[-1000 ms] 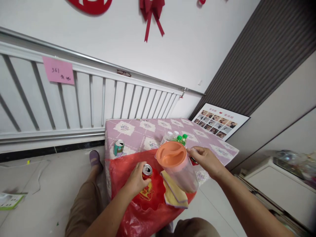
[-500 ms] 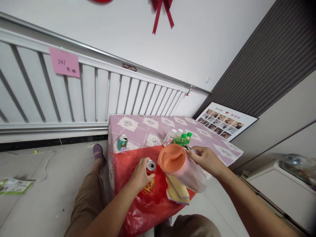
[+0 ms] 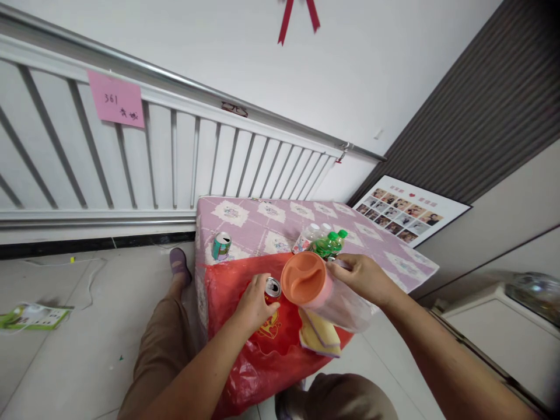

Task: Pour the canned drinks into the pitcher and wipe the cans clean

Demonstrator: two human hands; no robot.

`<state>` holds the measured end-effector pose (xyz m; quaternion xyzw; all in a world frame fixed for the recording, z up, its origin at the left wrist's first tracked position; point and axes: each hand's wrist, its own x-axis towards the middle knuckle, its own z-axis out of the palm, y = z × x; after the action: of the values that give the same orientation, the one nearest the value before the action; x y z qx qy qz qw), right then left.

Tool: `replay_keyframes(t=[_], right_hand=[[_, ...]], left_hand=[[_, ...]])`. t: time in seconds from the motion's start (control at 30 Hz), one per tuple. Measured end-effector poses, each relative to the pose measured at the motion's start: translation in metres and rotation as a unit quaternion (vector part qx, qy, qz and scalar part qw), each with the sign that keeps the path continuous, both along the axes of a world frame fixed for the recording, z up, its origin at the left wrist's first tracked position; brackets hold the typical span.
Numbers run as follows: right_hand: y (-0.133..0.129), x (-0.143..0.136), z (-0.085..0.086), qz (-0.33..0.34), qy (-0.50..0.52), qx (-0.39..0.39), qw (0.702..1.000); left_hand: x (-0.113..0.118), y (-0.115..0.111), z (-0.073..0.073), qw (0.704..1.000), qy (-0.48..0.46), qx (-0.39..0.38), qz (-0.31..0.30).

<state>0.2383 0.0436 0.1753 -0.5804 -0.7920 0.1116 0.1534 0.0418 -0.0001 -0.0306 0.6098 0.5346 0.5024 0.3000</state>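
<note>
My left hand (image 3: 258,303) is wrapped round an opened red can (image 3: 272,287) above the red plastic sheet (image 3: 236,373). In my right hand (image 3: 356,273) is the handle of a clear pitcher (image 3: 347,303) with an orange lid (image 3: 305,278). The pitcher tilts, its lid toward the can. Whether liquid flows between them cannot be made out. A folded yellow cloth (image 3: 320,335) lies partly under the pitcher, on the red sheet.
A green can (image 3: 221,245) stands at the left of the patterned table (image 3: 271,213). Clear bottles (image 3: 307,235) and green-capped bottles (image 3: 330,242) stand behind the pitcher. A white radiator (image 3: 184,157) borders the table's back.
The camera view has shifted slightly. The pitcher's lid has come a little closer to the red can, and both hands keep their holds.
</note>
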Motion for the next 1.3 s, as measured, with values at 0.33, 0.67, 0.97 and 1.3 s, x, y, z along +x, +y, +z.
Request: replay_keyframes(t=[0.33, 0.67, 0.97, 1.3], right_hand=[[0.005, -0.008, 0.001, 0.006, -0.020, 0.000, 1.000], [0.005, -0.013, 0.006, 0.010, -0.057, -0.004, 0.998], [0.005, -0.019, 0.010, 0.021, -0.070, 0.004, 0.997], [0.003, -0.023, 0.011, 0.024, -0.085, -0.012, 0.996]], left_hand=[[0.000, 0.001, -0.002, 1.000, 0.002, -0.001, 0.001], [-0.001, 0.003, -0.002, 1.000, 0.017, -0.002, -0.007], [-0.002, 0.002, -0.001, 1.000, 0.022, -0.006, -0.005], [-0.002, 0.002, 0.000, 0.999, 0.034, 0.001, -0.007]])
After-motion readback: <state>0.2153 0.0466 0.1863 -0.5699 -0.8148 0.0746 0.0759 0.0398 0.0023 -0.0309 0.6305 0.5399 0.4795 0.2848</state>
